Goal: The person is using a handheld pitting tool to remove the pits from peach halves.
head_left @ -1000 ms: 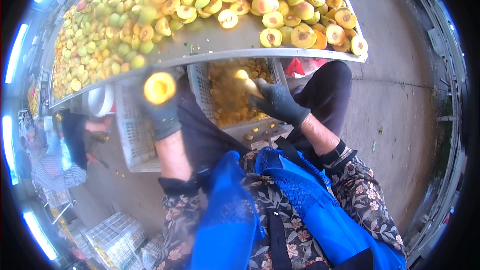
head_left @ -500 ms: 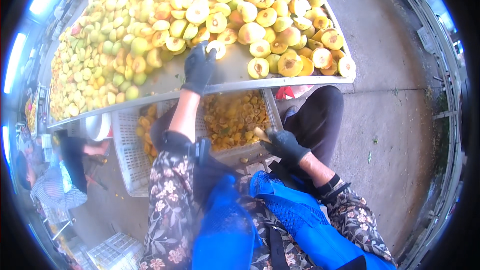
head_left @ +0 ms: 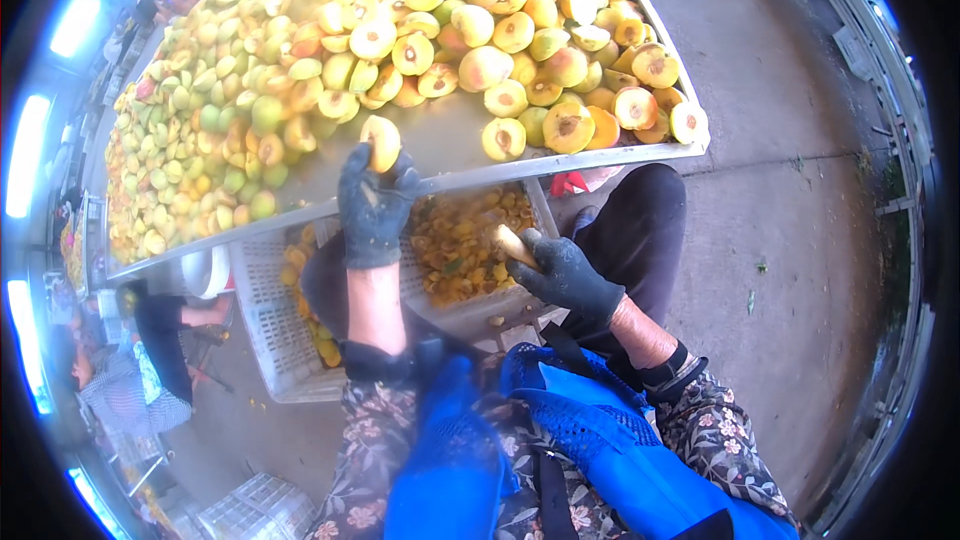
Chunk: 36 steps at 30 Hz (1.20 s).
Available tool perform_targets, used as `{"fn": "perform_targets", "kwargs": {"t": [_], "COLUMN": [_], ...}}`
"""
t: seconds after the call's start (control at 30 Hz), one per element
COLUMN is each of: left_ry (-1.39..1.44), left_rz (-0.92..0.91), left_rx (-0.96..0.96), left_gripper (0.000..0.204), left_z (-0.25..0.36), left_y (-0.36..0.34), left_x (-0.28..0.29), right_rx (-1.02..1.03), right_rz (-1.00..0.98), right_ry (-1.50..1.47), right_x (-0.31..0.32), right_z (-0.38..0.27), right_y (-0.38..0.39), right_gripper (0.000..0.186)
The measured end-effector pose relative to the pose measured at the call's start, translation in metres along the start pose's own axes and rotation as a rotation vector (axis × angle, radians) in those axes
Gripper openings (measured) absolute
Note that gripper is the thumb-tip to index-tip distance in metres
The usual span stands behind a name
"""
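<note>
My left hand (head_left: pixel 370 205), in a dark glove, holds a pale yellow fruit half (head_left: pixel 380 140) just over the near edge of a metal tray (head_left: pixel 400 125) heaped with halved fruit (head_left: pixel 480 25). My right hand (head_left: pixel 565 280), also gloved, grips a short pale tool (head_left: pixel 517 248) over a crate (head_left: pixel 537 208) of orange-yellow pieces (head_left: pixel 460 230); the tool's tip is hard to make out. A second white crate (head_left: pixel 265 320) with yellow pieces sits to the left, partly hidden by my leg and arm.
Another person (head_left: pixel 135 390) sits at the left, by a white bucket (head_left: pixel 205 270). A crate (head_left: pixel 260 510) lies at lower left, and a red-and-white object (head_left: pixel 575 180) under the tray. Concrete floor (head_left: pixel 760 220) runs along the right toward railings.
My left hand went up to the fruit heap, took a fruit half and has drawn it back toward me. The round piece it held a second earlier is gone. My right hand still holds the tool.
</note>
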State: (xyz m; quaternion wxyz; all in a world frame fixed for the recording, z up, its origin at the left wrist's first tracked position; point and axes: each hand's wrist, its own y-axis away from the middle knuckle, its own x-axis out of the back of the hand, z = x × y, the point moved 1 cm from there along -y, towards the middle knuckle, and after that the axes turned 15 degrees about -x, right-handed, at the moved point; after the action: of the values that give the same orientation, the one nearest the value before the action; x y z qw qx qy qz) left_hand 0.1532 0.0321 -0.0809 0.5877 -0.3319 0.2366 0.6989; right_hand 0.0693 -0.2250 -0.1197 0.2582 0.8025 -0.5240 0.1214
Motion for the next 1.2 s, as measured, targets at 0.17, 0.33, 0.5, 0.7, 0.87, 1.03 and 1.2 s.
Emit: {"fn": "perform_targets", "kwargs": {"t": [0.17,0.33,0.5,0.7,0.87,1.03,1.2], "left_ry": [0.573,-0.253,-1.039,-1.236,-1.211,-1.154,-0.841], "left_rz": [-0.206,0.016,-0.053,-0.026,0.032,-0.001,0.074], "left_rx": [0.070,-0.491,-1.058,-1.019,-0.961,-0.865,-0.602], "left_gripper": [0.042,0.043,0.043,0.045,0.047,0.046,0.044], "left_z": [0.028,0.039,0.045,0.059,0.047,0.051,0.050], "left_y": [0.027,0.051,0.068,0.090,0.094,0.095,0.088], "left_x": [-0.026,-0.056,-0.088,-0.120,-0.115,-0.116,-0.114], "right_rx": [0.037,0.039,0.278,0.366,0.358,0.273,0.344], "right_rz": [-0.024,-0.039,0.096,0.190,0.193,-0.029,0.144], "right_ry": [0.020,-0.158,-0.102,-0.012,0.046,-0.287,0.035], "right_x": [0.000,0.004,0.004,-0.018,-0.016,-0.022,-0.016], "right_z": [-0.040,-0.079,-0.133,-0.152,-0.152,-0.136,-0.145], "right_y": [0.011,0.017,0.023,0.017,0.025,0.021,0.017], "right_gripper": [0.026,0.023,0.025,0.027,0.035,0.034,0.026]}}
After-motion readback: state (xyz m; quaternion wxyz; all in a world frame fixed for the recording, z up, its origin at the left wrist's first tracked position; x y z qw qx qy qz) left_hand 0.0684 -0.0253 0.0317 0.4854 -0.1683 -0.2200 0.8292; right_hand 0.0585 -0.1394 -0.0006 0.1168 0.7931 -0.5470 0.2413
